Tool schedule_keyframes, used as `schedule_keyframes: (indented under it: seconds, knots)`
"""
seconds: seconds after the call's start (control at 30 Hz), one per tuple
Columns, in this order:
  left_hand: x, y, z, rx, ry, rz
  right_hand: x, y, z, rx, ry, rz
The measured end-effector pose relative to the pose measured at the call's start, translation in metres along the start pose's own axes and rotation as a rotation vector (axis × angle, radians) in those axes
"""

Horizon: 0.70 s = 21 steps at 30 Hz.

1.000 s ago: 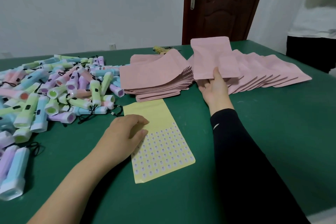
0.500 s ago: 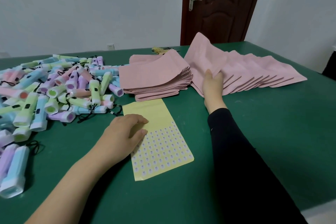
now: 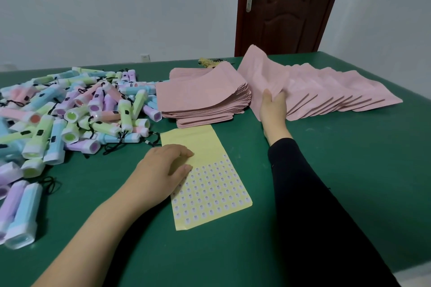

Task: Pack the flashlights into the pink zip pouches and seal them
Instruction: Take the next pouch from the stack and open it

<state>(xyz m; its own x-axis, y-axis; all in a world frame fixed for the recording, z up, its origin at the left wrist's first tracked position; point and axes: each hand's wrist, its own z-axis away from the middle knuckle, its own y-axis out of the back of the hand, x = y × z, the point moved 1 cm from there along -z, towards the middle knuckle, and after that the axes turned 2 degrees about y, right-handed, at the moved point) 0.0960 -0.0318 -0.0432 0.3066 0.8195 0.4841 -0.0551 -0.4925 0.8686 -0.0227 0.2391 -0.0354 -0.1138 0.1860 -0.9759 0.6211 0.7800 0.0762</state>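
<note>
Head camera view: a green felt-covered table (image 3: 349, 170) carries all work items. At the left, a loose heap of pastel plastic flashlights (image 3: 81, 111) in pink, blue, green and purple, each with a black wrist cord, lies unpacked on the cloth. Just beside the heap, towards the centre, sits a squared stack of flat pink zip pouches (image 3: 203, 97). To the right of the stack, a fanned row of pink zip pouches (image 3: 326, 90) overlaps like shingles across the cloth. The right hand (image 3: 272, 111), on an arm in a black long sleeve (image 3: 303, 193), grasps the leftmost pink pouch (image 3: 258, 77) of the fanned row at its lower edge, thumb on the near face, and this pouch stands tilted up off the table; whether one pouch or several are in the grasp cannot be told. The left hand (image 3: 163, 170), bare-armed, rests on a rectangular yellow sticker sheet (image 3: 210, 193) that lies flat in front of the stack, with fingers loosely bent and nothing clasped. Small white labels fill the sheet's near half. Behind the table are a white wall, a white wall socket (image 3: 145, 57) and a dark brown panelled wooden door (image 3: 286, 7) with a metal lever handle.
</note>
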Motion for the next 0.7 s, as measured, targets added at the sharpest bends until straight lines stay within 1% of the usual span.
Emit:
schedule_keyframes:
  seconds: [0.13, 0.33, 0.47, 0.57, 0.63, 0.7]
  knots:
    - [0.001, 0.000, 0.000, 0.000, 0.002, -0.005, 0.004, 0.007, -0.002, 0.034, -0.005, 0.104]
    - [0.000, 0.000, 0.000, -0.002, 0.003, -0.012, -0.001, 0.004, -0.001, -0.018, -0.048, 0.307]
    - [0.000, 0.000, 0.000, -0.006, 0.002, -0.009, -0.001, 0.009, 0.003, 0.034, -0.025, 0.450]
    - [-0.001, 0.000, 0.000, -0.006, -0.001, -0.014, -0.002, 0.011, 0.008, 0.070, -0.042, 0.579]
    - [0.000, 0.000, 0.000, -0.007, -0.001, -0.019, -0.003, 0.013, 0.011, 0.112, -0.055, 0.573]
    - [0.000, 0.000, 0.000, -0.005, -0.001, -0.020, -0.003, 0.016, 0.012, 0.142, -0.084, 0.502]
